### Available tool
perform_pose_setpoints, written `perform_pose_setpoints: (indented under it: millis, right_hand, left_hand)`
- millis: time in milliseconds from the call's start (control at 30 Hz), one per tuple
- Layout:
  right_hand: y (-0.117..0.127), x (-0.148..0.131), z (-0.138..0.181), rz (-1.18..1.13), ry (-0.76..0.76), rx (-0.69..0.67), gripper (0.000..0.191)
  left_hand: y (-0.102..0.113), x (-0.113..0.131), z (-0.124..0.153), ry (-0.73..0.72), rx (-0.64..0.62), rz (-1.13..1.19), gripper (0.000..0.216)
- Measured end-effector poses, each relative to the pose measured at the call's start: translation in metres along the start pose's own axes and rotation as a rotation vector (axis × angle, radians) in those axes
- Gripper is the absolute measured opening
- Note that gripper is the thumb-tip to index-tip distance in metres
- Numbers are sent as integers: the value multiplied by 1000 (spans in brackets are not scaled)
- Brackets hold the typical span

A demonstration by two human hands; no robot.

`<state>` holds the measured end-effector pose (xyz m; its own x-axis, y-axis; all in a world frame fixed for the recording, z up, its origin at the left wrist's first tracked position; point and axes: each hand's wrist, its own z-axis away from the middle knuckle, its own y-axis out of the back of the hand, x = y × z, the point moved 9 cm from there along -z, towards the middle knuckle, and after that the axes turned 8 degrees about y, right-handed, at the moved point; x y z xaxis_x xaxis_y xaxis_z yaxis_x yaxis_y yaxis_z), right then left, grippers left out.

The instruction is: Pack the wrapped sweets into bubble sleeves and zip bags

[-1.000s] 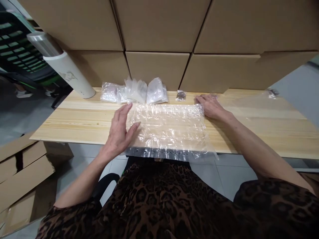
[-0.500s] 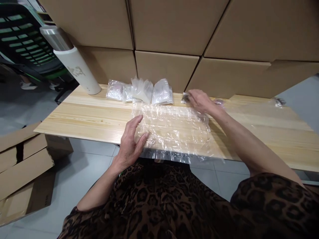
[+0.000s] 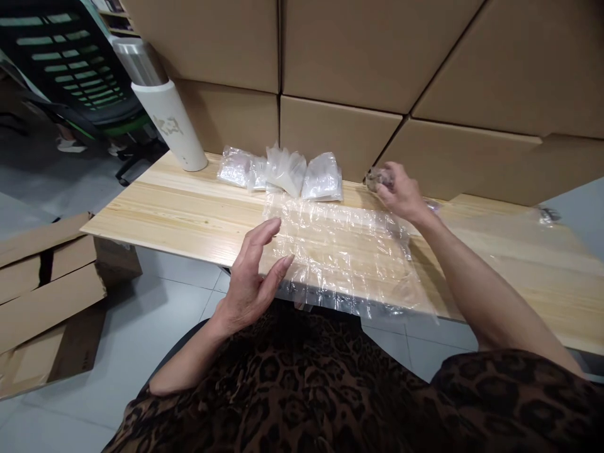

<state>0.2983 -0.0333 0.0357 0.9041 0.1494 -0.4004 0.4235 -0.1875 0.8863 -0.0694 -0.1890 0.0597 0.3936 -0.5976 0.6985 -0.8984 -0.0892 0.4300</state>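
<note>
Cardboard boxes (image 3: 340, 50) back the counter (image 3: 179, 214); right hand (image 3: 401, 195) pinches a bag (image 3: 376, 179) beyond the sheet (image 3: 340, 251), left hand (image 3: 250, 277), fingers loose, touches its left edge.

The clear plastic sheet (image 3: 340, 251) is colourless and glossy, crossed by a grid of square pockets. The pale yellow, straight-grained wooden tabletop (image 3: 189, 207) shows through it. The small clear plastic pouch (image 3: 374, 178) has dark grey contents. The crumpled transparent bags (image 3: 283, 171) look whitish. The cylindrical flask (image 3: 172, 129) is cream-white with a faint grey mark and a silver cap. The stacked cardboard boxes (image 3: 377, 50) are plain tan. The person's garment (image 3: 306, 390) bears a brown-and-black leopard print. The floor tiles (image 3: 160, 296) are light grey.
</note>
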Motion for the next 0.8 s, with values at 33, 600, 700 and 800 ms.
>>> perform_pose_setpoints:
  millis: [33, 600, 700, 800]
  right_hand:
    - [8, -8, 8, -168, -14, 62, 66]
    - [-44, -139, 141, -1423, -273, -187, 52]
    - [-46, -130, 144, -1402, -286, -145, 43]
    - [-40, -123, 146, -1343, -238, -94, 34]
  left_hand:
    - [-2, 3, -1, 6, -16, 24, 67]
    - [-71, 15, -10, 40, -149, 195, 46]
    - [-69, -9, -14, 352, -91, 433, 49]
    - [-76, -23, -12, 613, -122, 651, 53]
